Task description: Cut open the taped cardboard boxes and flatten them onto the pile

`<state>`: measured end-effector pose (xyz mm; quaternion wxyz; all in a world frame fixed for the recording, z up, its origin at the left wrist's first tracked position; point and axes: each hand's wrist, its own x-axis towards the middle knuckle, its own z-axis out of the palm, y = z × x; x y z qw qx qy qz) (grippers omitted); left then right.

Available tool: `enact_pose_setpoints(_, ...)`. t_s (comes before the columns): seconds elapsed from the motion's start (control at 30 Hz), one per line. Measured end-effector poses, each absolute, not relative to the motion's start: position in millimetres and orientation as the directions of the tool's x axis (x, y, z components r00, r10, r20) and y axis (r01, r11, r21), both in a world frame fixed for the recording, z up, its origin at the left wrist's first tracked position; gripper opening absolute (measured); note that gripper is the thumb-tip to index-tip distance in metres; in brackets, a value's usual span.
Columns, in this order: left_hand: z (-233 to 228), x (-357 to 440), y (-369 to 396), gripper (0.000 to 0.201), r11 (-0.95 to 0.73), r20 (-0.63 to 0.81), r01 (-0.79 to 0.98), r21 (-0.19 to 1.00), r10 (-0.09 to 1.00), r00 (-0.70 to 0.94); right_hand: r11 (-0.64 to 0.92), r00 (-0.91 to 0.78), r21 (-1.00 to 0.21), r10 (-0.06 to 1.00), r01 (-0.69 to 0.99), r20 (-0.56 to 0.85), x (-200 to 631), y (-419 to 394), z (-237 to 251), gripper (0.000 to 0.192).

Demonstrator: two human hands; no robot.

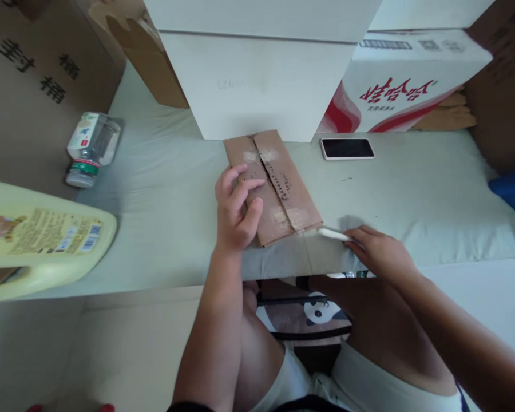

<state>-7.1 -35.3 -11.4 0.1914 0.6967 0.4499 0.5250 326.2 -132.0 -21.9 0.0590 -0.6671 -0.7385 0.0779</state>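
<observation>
Left grip (236,209) spread flat on taped cardboard box (272,186) on counter (163,189), right grip (380,252) pinching white tape strip (332,233) at box's near corner.

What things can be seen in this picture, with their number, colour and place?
flat brown cardboard box: one, brown, centre of the table, under the left hand
white tool: one, white, at the box's near corner
black phone with white edge: one, right of the box
clear plastic bottle: one, lying at left
yellow plastic jug: one, near left
white cartons: two stacked, behind
red and white carton: one, back right
left hand: pressing on the box
right hand: holding the tool
</observation>
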Motion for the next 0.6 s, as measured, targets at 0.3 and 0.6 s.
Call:
enact_pose_setpoints(0.3,-10.4,24.5,-47.2,0.028,-0.601,0.707,0.535,0.594,0.707,0.009,0.366,0.127,-0.860,0.893,0.357,0.433,268.7,-101.6,73.5,0.017)
enact_pose_setpoints(0.6,-12.7,26.2,-49.6,0.028,-0.520,0.652,0.617,0.591,0.758,0.014,0.488,-0.194,-0.573,0.845,0.658,0.498,227.5,-117.5,79.4,0.012)
